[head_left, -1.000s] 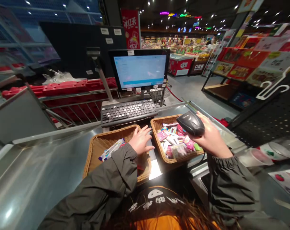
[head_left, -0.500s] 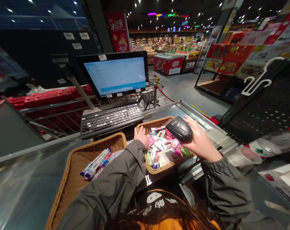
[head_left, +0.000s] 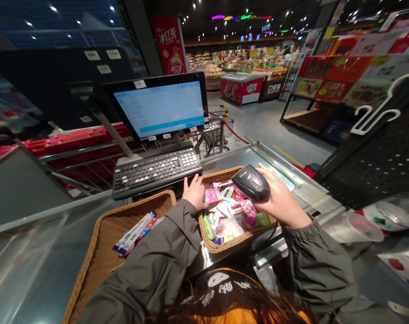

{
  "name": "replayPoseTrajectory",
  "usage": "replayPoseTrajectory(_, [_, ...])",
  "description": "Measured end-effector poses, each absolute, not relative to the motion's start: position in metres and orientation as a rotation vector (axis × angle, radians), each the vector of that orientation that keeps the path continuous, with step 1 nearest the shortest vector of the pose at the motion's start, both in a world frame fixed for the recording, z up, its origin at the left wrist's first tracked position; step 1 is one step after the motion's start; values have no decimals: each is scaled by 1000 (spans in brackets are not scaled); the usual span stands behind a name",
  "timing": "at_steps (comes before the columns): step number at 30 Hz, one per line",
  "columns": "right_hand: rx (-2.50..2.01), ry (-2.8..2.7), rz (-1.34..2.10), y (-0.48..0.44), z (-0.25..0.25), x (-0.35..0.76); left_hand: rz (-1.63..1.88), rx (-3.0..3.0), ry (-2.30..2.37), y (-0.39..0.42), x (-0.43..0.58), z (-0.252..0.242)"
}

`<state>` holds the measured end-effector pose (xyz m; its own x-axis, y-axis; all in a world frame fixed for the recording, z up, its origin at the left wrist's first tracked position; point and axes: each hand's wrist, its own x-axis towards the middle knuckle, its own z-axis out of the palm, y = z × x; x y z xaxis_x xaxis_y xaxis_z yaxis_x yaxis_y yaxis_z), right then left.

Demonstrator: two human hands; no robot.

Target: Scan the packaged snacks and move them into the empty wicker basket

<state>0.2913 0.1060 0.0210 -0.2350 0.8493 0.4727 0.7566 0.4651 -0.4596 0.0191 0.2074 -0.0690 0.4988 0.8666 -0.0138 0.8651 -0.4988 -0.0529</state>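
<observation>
My right hand (head_left: 281, 198) is wrapped round a black handheld barcode scanner (head_left: 251, 182), held over a wicker basket (head_left: 221, 246). Small items in bright wrappers fill this basket, among them a green item (head_left: 208, 227) and white packets (head_left: 225, 208). At the basket's left rim is my left hand (head_left: 195, 193), with a pink packet (head_left: 212, 195) between its thumb and fingers; the exact grip is partly hidden. A larger wicker basket (head_left: 101, 252) stands to the left, holding long slim blue-and-white packets (head_left: 135, 234). My left sleeve covers part of it.
A black keyboard (head_left: 157, 171) and a lit monitor (head_left: 160, 105) stand behind the baskets on the metal counter (head_left: 32, 252). At the right are plastic cups (head_left: 361, 227) and a black perforated panel (head_left: 389, 157) with white hooks. Shopping carts (head_left: 214, 130) stand beyond.
My left hand has shifted slightly left, and the pink packet shows more fully beside it. The scanner has moved a little left in my right hand. The camera view has turned slightly.
</observation>
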Motion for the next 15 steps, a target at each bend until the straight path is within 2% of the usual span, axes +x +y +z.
replayPoseTrajectory(6, [-1304,-2063,161,108,24,278,-316,-2586,-1444,196,-9,-20])
replayPoseTrajectory(15, [-1212,-2222,139,109,41,228,-643,-2319,-1493,175,-52,37])
